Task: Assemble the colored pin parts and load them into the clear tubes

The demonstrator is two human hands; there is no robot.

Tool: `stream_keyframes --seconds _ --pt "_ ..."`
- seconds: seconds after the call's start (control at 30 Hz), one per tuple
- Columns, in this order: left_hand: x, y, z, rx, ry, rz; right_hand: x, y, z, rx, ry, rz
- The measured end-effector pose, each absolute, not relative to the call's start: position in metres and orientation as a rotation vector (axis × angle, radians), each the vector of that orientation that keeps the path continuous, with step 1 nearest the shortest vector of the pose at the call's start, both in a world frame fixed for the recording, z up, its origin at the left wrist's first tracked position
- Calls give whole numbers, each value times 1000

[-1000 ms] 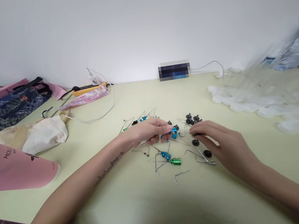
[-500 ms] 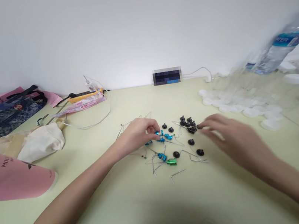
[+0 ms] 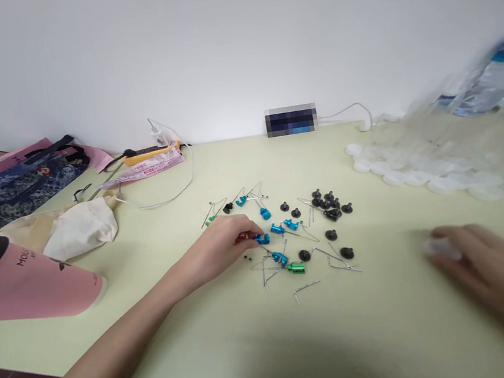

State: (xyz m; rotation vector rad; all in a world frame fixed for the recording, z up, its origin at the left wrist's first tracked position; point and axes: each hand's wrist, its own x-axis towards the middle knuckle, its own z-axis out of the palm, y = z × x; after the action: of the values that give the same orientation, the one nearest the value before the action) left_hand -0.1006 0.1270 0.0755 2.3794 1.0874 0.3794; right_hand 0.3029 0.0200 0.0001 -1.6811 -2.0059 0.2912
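Observation:
My left hand point(image 3: 225, 243) is closed in a pinch at a small blue metal part point(image 3: 263, 238), low over the table. Around it lie more blue metal parts point(image 3: 277, 229), a green metal cylinder point(image 3: 297, 268) and several bent hex keys point(image 3: 307, 286). Black disc-based pieces with short stems point(image 3: 331, 235) are scattered to the right of these. Off on the right, my right hand point(image 3: 495, 266) is smeared by motion. Between its thumb and fingers shows a small whitish piece point(image 3: 441, 249), too blurred to name exactly.
A pink cup with a black lid point(image 3: 51, 276) leans in at the left, near a cream cloth bag point(image 3: 82, 227). Clear plastic containers with white round ends point(image 3: 396, 176) lie at the right, beside a water bottle point(image 3: 491, 77). A yellow power strip point(image 3: 152, 153) sits against the wall.
My right hand has moved from beside the black pieces toward the near right, and a whitish piece now shows in it. My left hand stays among the blue parts. The view has shifted slightly.

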Motion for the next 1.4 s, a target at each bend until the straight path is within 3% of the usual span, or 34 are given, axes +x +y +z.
stream_keyframes --seconds 0.23,0.7,0.8,0.97,1.1,1.27,1.4 --pt "-97 129 69 2366 1098 370 170 -4 23 -1285 -2572 154" --pt "-89 131 55 1299 844 620 169 44 13 -1181 -2794 -469" --pt "-86 129 53 1121 818 657 169 42 18 -1220 -2733 -195" --pt "-84 125 55 956 695 680 173 46 37 -1484 -2260 619" --pt "-83 123 53 890 627 651 163 54 51 -1263 -1912 1075" --pt "-85 123 49 823 603 721 140 73 64 -1122 -1692 1256" --pt "-84 121 48 803 529 736 130 84 64 -1125 -1525 1151"
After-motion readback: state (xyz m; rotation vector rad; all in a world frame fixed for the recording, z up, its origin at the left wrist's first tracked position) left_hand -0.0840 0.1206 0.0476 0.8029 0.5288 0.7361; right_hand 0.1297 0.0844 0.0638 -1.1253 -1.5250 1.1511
